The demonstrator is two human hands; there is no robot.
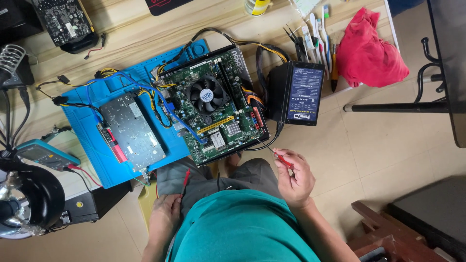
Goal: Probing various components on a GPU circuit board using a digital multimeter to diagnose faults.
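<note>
My right hand (296,180) is closed on a thin red-handled probe (284,160). Its metal tip points up and left toward the near right corner of a green motherboard (228,123) with a round black fan (206,94). My left hand (165,216) rests on my lap over grey shorts and grips a slim red probe (186,178), which points up toward the board's near edge. The motherboard lies partly on a blue work mat (116,85), next to a grey perforated circuit unit (132,131).
A black power supply (303,94) sits right of the board, joined by cable bundles. A multimeter (43,154) lies at left, with a graphics card (63,19) and a coiled iron stand (9,58) behind. Hand tools (315,36) and a red cloth (369,48) are at back right. A wooden chair (383,233) is at lower right.
</note>
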